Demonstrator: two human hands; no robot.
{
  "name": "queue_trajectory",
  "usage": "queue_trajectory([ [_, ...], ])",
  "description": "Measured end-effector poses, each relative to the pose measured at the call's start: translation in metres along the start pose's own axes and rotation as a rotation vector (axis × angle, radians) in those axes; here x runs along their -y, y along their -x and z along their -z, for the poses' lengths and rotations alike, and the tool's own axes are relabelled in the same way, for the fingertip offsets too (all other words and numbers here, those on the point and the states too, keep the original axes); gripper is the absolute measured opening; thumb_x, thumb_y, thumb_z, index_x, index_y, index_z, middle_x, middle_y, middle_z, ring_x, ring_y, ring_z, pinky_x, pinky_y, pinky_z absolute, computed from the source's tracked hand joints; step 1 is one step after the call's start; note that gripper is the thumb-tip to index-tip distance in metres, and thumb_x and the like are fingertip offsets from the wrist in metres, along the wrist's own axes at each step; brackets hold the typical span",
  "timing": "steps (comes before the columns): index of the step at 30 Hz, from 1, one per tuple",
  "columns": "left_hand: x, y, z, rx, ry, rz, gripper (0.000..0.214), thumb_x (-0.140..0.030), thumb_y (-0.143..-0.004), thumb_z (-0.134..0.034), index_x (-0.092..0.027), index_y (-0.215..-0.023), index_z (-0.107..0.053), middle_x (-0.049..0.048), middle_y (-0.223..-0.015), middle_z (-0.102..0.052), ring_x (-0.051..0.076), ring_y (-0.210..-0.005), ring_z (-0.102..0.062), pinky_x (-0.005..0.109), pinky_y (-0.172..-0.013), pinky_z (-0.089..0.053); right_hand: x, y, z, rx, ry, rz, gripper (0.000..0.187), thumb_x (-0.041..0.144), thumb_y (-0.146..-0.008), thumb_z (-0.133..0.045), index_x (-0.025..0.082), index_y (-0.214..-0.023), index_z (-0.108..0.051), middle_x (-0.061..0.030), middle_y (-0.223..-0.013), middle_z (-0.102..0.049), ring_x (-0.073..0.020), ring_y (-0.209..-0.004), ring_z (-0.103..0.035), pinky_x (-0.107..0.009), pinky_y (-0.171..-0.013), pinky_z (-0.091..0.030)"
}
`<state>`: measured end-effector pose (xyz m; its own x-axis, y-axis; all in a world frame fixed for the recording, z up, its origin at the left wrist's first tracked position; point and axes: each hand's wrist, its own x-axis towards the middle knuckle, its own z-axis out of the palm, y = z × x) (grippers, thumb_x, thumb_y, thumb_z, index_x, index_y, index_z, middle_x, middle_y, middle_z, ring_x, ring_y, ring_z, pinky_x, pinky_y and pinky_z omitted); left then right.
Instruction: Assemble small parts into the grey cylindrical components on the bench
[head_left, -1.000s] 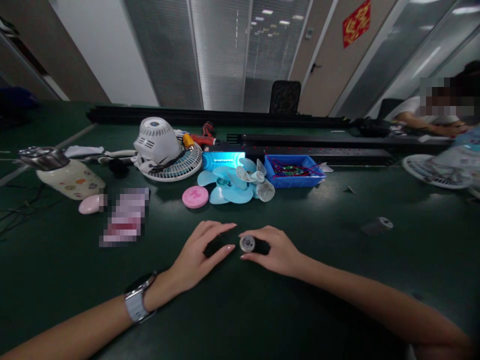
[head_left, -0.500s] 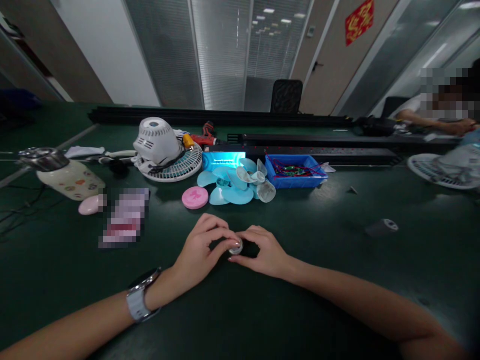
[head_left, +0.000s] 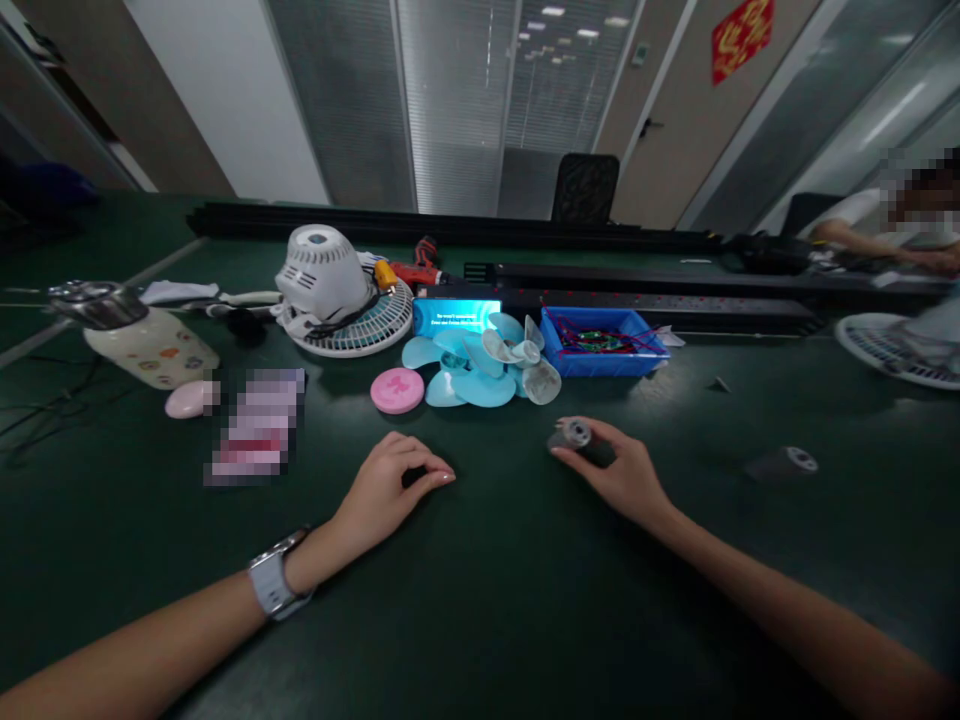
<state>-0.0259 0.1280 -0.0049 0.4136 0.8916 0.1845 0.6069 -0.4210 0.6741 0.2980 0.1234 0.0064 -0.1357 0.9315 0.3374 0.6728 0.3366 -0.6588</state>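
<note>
- Because the grey cylinder (head_left: 574, 437) is gripped only by the ends of the fingers of the right hand (head_left: 628, 482), a slip could be caused by its round side; it is held right of the middle, near the front of the blue bin (head_left: 609, 367), with one end face turned upward.
- If the grip is loosened while the cylinder is tilted, a roll across the tabletop (head_left: 480, 610) could be caused by its shape, and the second cylinder (head_left: 786, 464), laid on its side farther right, could be knocked.
- The left hand (head_left: 384, 495) is held well apart from the grey cylinder, its thumb and forefinger brought tip to tip; whether something tiny is pinched there cannot be told in this dim view. Any such part could be lost on the dark surface if those fingers are parted carelessly.
- The small loose piece (head_left: 721, 384), left between the bin and the second cylinder, could be overlooked or swept aside, since it is poorly lit and unsecured.
- The blue fan blades (head_left: 480, 385) are heaped over one another, so the pile could be toppled by a forward bump from either hand, and the pink round case (head_left: 397, 390) just beside it could be shoved.
- Thin wires (head_left: 600, 340) are draped over the bin's rim; if one is snagged by a finger, the tangle could be dragged out.
</note>
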Motion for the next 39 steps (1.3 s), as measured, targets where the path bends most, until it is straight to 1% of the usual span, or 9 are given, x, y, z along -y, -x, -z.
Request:
queue_trajectory([
  [4,-0.004,0.001,0.004,-0.031,0.034,0.047,0.025,-0.042,-0.093,-0.057,-0.028,-0.107,-0.073,0.0032,-0.099,-0.073,0.021,-0.095,-0.061,0.035,-0.082,-0.048,-0.054,0.004,0.045,-0.194,0.174,-0.196,0.052,0.056,-0.078,-0.07,0.018,-0.113,-0.071,-0.0101,-0.104,-0.074,-0.0272,-0.088,-0.069,-0.042,-0.081,-0.056],
  [8,-0.003,0.007,0.009,-0.117,0.097,0.152,0.031,-0.045,-0.095,-0.051,-0.024,-0.108,-0.07,0.0047,-0.103,-0.072,0.02,-0.09,-0.063,0.032,-0.077,-0.049,-0.085,0.011,0.061,-0.182,0.255,-0.219,0.054,0.061,-0.077,-0.068,0.018,-0.111,-0.071,-0.0094,-0.1,-0.075,-0.0263,-0.083,-0.07,-0.039,-0.076,-0.056],
  [15,0.007,0.027,0.015,-0.15,0.124,0.217,0.032,-0.045,-0.097,-0.047,-0.023,-0.106,-0.069,0.0022,-0.089,-0.069,0.018,-0.085,-0.064,0.031,-0.076,-0.05,-0.039,0.023,0.046,-0.53,0.516,0.187,0.064,0.05,-0.075,-0.075,0.018,-0.128,-0.058,-0.0158,-0.116,-0.066,-0.0331,-0.104,-0.063,-0.05,-0.091,-0.047],
  [19,0.008,0.032,0.016,-0.197,0.175,0.245,0.034,-0.046,-0.097,-0.045,-0.022,-0.104,-0.068,0.0015,-0.085,-0.068,0.018,-0.083,-0.065,0.029,-0.075,-0.049,0.025,0.021,0.011,-0.033,0.315,0.526,0.032,0.032,-0.085,-0.07,0.028,-0.117,-0.065,-0.0036,-0.089,-0.07,-0.0193,-0.081,-0.065,-0.034,-0.076,-0.048],
  [23,0.009,0.033,0.016,-0.237,0.227,0.239,0.034,-0.045,-0.098,-0.044,-0.021,-0.102,-0.068,0.0017,-0.083,-0.068,0.018,-0.082,-0.065,0.028,-0.074,-0.049,0.065,-0.004,-0.039,0.404,0.149,0.418,0.046,0.044,-0.089,-0.065,0.026,-0.132,-0.061,-0.0003,-0.083,-0.068,-0.0139,-0.07,-0.061,-0.029,-0.066,-0.045],
  [27,0.007,0.032,0.016,-0.254,0.258,0.256,0.035,-0.046,-0.097,-0.044,-0.021,-0.099,-0.068,0.0013,-0.081,-0.067,0.018,-0.08,-0.065,0.028,-0.074,-0.049,0.074,-0.031,-0.075,0.537,0.092,0.309,0.051,0.052,-0.085,-0.068,0.029,-0.131,-0.063,0.0023,-0.08,-0.065,-0.0119,-0.068,-0.057,-0.026,-0.063,-0.041],
  [32,0.004,0.03,0.016,-0.203,0.239,0.263,0.034,-0.047,-0.096,-0.046,-0.021,-0.098,-0.068,0.0011,-0.081,-0.066,0.018,-0.079,-0.064,0.028,-0.073,-0.047,0.069,-0.038,-0.097,0.463,0.068,0.3,0.026,0.047,-0.088,-0.066,0.032,-0.108,-0.075,0.0035,-0.074,-0.063,-0.0106,-0.069,-0.057,-0.026,-0.066,-0.038],
  [35,0.003,0.03,0.017,-0.186,0.211,0.249,0.034,-0.048,-0.096,-0.046,-0.021,-0.093,-0.067,0.0009,-0.08,-0.066,0.018,-0.077,-0.063,0.027,-0.071,-0.047,0.065,-0.035,-0.078,0.396,0.052,0.318,0.021,0.044,-0.088,-0.067,0.029,-0.099,-0.077,0.0022,-0.078,-0.066,-0.0108,-0.07,-0.059,-0.026,-0.067,-0.04],
  [39,0.003,0.027,0.022,-0.148,0.15,0.192,0.041,-0.048,-0.096,-0.046,-0.02,-0.07,-0.061,0.0004,-0.071,-0.062,0.016,-0.071,-0.059,0.026,-0.069,-0.046,0.044,-0.027,-0.004,0.051,0.147,0.331,0.021,0.042,-0.092,-0.063,0.027,-0.1,-0.076,-0.0019,-0.085,-0.071,-0.0151,-0.073,-0.062,-0.03,-0.069,-0.046],
])
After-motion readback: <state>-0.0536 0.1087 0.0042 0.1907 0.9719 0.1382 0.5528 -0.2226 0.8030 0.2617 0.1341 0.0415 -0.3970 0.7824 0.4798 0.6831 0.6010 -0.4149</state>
